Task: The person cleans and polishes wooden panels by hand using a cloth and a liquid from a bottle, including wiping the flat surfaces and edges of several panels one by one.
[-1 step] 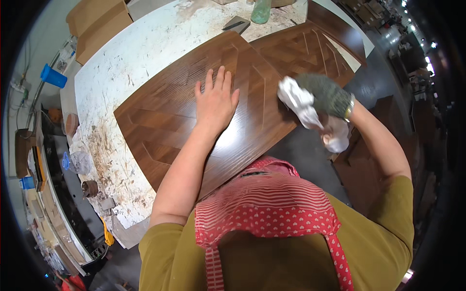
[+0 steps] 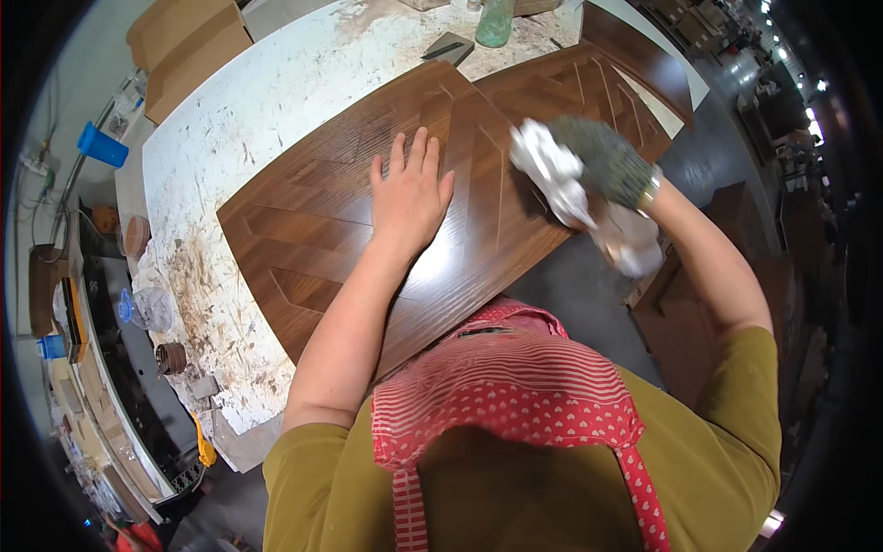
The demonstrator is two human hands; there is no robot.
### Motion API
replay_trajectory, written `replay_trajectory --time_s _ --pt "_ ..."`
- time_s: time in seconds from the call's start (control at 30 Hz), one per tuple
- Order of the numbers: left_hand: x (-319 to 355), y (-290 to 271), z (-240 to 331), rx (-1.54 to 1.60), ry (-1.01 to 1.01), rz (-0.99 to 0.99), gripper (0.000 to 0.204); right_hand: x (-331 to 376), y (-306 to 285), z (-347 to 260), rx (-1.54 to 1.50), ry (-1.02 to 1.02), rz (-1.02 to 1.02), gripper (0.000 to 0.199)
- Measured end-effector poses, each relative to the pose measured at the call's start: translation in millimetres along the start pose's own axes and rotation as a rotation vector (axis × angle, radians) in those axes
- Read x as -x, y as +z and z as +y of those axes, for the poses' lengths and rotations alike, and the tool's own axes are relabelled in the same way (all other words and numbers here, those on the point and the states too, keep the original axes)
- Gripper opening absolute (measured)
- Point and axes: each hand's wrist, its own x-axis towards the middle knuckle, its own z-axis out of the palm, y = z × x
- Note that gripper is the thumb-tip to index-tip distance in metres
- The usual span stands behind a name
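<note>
A dark brown wooden panel point(image 2: 340, 212) with grooved angular lines lies on the white, stained worktable point(image 2: 216, 156) and juts past its front edge. Flat on the panel's middle rests my bare left hand point(image 2: 410, 191), fingers stretched and apart. My right hand point(image 2: 602, 164), in a dark grey-green knit glove, is closed round a crumpled white cloth point(image 2: 549, 170) at the panel's right edge. The cloth is smeared by motion, and its loose end hangs past the edge. Glove and cloth partly hide the panel's right corner.
Another brown panel point(image 2: 561, 87) lies behind, with a further dark board point(image 2: 635, 55) at the far right. A green glass bottle point(image 2: 495, 23) and a small grey block point(image 2: 448, 48) stand at the back. An open cardboard box point(image 2: 189, 55) and a blue cup point(image 2: 101, 145) are at far left.
My right hand and the white cloth have moved a little left and away from me over the panel's right edge. My left hand stays in place.
</note>
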Motion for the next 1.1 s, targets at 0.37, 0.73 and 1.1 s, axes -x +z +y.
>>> replay_trajectory --time_s 0.37,0.73,1.1 --pt "-1.5 1.0 -0.8 0.006 -0.004 -0.027 0.056 -7.2 31.1 0.3 0.124 -0.079 -0.139 0.053" --pt "-3.9 -5.3 -1.0 0.026 -0.033 -0.005 0.056 111.0 -8.2 41.4 -0.164 0.152 -0.504 0.023" --pt "27.4 -19.2 43.5 0.020 0.141 -0.192 0.057 87.4 7.4 -36.0 0.233 0.229 0.603 0.032"
